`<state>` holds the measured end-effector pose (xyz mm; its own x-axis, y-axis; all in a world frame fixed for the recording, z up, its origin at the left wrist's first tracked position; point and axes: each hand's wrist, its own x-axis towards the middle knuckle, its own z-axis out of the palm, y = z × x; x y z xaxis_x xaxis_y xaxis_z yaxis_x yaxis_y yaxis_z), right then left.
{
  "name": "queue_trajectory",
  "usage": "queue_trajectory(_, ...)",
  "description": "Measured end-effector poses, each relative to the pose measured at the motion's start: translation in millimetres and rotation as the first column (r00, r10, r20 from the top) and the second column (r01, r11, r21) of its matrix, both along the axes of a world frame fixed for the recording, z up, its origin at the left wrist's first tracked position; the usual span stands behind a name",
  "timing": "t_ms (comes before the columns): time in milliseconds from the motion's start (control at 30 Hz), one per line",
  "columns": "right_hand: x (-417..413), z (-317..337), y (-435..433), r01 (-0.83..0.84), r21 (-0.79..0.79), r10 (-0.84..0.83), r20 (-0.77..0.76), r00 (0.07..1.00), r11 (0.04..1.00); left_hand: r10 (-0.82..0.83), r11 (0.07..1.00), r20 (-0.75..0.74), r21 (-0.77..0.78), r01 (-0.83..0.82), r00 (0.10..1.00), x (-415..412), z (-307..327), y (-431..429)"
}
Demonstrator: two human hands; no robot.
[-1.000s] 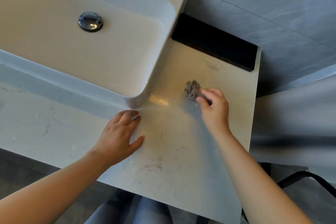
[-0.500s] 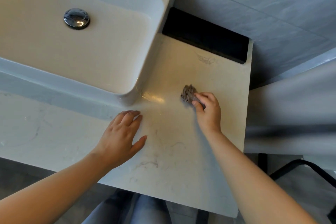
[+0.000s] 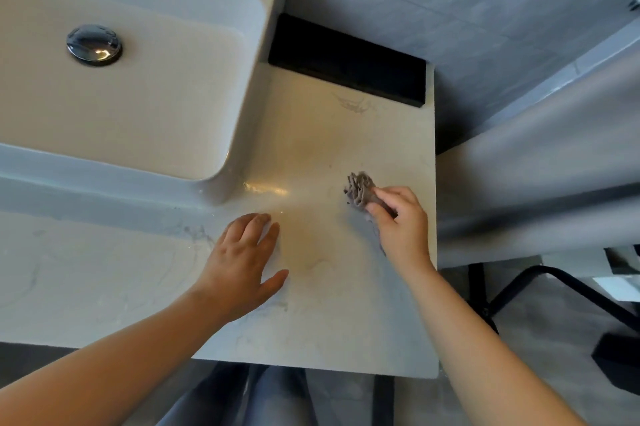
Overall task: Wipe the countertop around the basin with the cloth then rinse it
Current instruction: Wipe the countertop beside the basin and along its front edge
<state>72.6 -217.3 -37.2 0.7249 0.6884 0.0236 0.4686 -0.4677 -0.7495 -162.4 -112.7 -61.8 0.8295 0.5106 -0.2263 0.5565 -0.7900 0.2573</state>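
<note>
I see the right hand [image 3: 401, 225] clamped on the cloth [image 3: 360, 188] upon the countertop [image 3: 346, 304] — left hand [image 3: 242, 263] flat, fingers together, beside the basin [image 3: 242, 135].

The counter [image 3: 329, 321] is a pale, glossy stone slab with faint grey veins. A patch of glare sits by the near right corner of the basin [image 3: 258, 79]. The slab's near and right edges show, and they meet in a rounded corner. The white basin sits on it at the far left and takes up most of that side. A black block [image 3: 346, 62], perhaps a low box, lies along the far edge just right of the basin. A crumpled grey cloth [image 3: 360, 188] lies on the slab toward the right edge, gripped by the right hand [image 3: 401, 221]. The left hand [image 3: 242, 263] rests flat on the counter with fingers straight, near the basin's corner and apart from the cloth.
</note>
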Motion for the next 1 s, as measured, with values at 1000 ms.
queue_trajectory(1000, 20.4, -11.1, -49.2, 0.083, 0.014, -0.083, -0.026, 0.996, 0.996, -0.031, 0.999, 0.019, 0.022, 0.031, 0.999, 7.3, 4.8, -27.0)
